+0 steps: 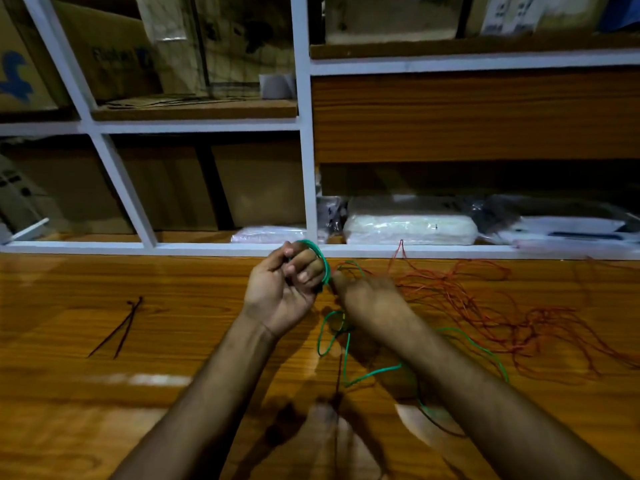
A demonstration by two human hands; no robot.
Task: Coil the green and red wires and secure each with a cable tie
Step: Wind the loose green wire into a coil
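Over the worktop (pixel 104 393), left hand (pixel 282 292) grips green wire (pixel 320 261) looped round its fingers; right hand (pixel 367 296) pinches the strand. Red wire (pixel 485 306) loose at right, cable ties (pixel 119 329) left.

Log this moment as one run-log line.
step: coiling green wire | left hand: holds coil | right hand: feeding wire | red wire: loose | cable ties: untouched

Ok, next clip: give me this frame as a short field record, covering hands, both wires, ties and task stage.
left hand: holds green wire looped round its fingers
right hand: at the green wire beside the left; grip not visible
green wire slack: trails loose on the table under the right forearm
red wire: uncoiled tangle, right of the hands
cable ties: two, lying left, untouched
stage: coiling green; nothing tied
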